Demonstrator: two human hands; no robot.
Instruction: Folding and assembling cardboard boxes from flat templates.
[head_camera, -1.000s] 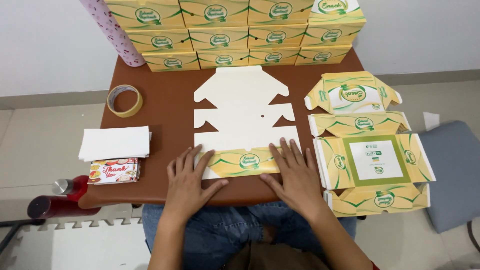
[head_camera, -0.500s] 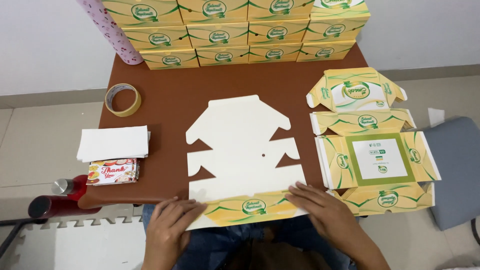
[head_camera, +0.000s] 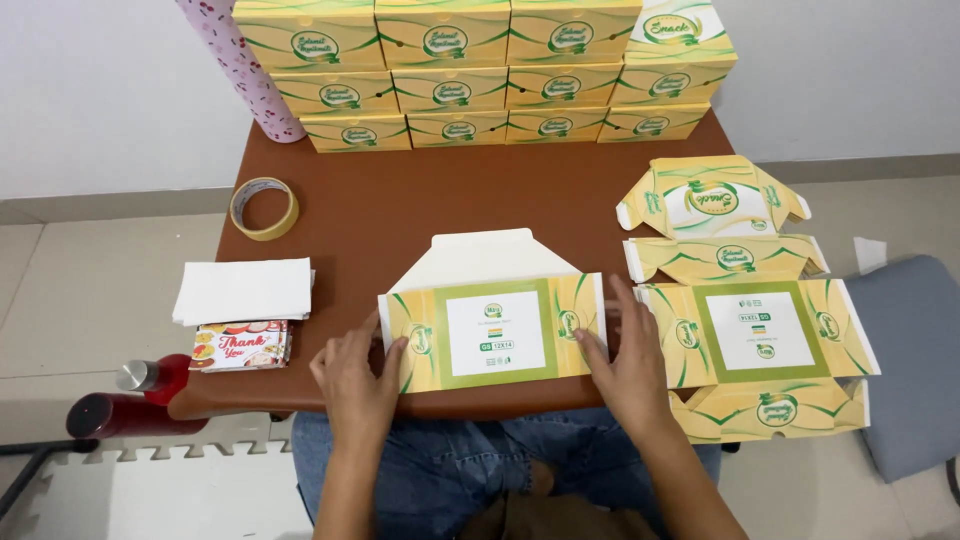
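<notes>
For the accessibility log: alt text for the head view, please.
Two bare hands, left hand and right hand, press the ends of a half-folded yellow-green carton on a brown table. Flat cartons lie right, assembled boxes stacked behind.

Folded carton blank (head_camera: 495, 325): yellow with green swirls, green-framed white panel, plain white flap behind. Flat carton blank (head_camera: 745, 310) at right: same yellow, green and white print. Stacked boxes (head_camera: 480, 75): yellow, green leaf bands, oval emblems. Table (head_camera: 400, 210): reddish brown. Tape roll (head_camera: 264, 208): pale yellow. Paper stack (head_camera: 243, 290): white. Cards (head_camera: 242, 345): multicoloured, red script. Tube (head_camera: 240, 65): pink, cherry-dotted. Bottle (head_camera: 130, 400): red.
</notes>
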